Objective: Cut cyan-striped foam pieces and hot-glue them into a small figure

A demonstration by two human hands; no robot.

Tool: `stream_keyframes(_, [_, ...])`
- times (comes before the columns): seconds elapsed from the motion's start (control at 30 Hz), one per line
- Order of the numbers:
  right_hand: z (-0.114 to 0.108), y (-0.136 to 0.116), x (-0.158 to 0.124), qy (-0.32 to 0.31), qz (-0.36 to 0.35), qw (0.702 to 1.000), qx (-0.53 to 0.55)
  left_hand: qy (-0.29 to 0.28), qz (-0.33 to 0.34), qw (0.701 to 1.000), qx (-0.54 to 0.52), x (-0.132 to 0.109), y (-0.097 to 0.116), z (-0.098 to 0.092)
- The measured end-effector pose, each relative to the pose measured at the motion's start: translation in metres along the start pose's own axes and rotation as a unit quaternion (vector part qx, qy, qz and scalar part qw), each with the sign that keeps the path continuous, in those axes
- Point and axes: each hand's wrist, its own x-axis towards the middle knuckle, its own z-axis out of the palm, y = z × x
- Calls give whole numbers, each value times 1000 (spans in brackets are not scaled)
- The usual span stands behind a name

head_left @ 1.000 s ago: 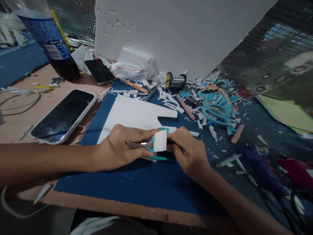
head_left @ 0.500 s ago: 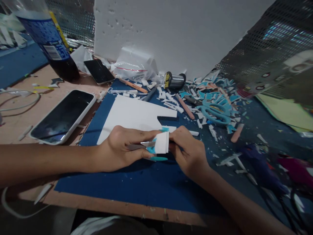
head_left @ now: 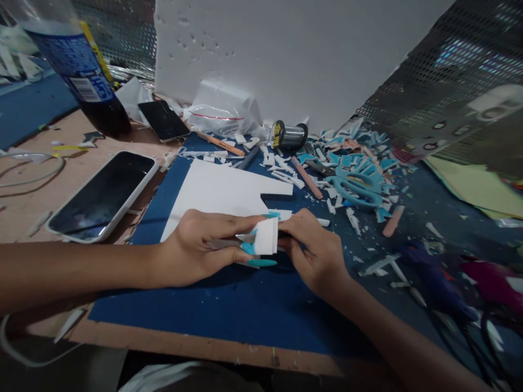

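Observation:
Over the blue mat [head_left: 245, 310] my left hand [head_left: 200, 247] is closed around a thin metal blade [head_left: 229, 242] and also pinches a small white foam piece [head_left: 266, 237]. My right hand [head_left: 316, 250] grips the same white piece from its right side, fingers curled. Both hands meet just in front of a larger white foam sheet [head_left: 220, 190] with a notch cut in its right edge.
A phone in a white case [head_left: 102, 196] and a second dark phone [head_left: 163, 120] lie left. A cola bottle [head_left: 87, 76] stands at back left. Teal scissors [head_left: 355, 188], a wire spool [head_left: 288, 135], pencils and several foam scraps crowd the back right. A white foam board [head_left: 286, 54] stands behind.
The hands and the white piece stay almost in place; the blade has shifted slightly against the piece. The view has drifted a little.

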Motion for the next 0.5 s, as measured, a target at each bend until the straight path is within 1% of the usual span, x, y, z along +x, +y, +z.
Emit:
stream_keyframes(0.07, [1, 1, -1, 2, -1, 1000, -1, -1, -7, 1000, -7, 0, -2, 1])
stream_keyframes(0.17, [2, 3, -1, 14, -9, 1000, -3, -1, 2, 1000, -15, 0, -4, 2])
stream_keyframes(0.33, [3, 4, -3, 7, 2, 1000, -7, -11, 1, 999, -34, 2, -5, 3])
stream_keyframes(0.5, [3, 3, -2, 13, -4, 1000, -6, -16, 0, 998, -55, 2, -7, 3])
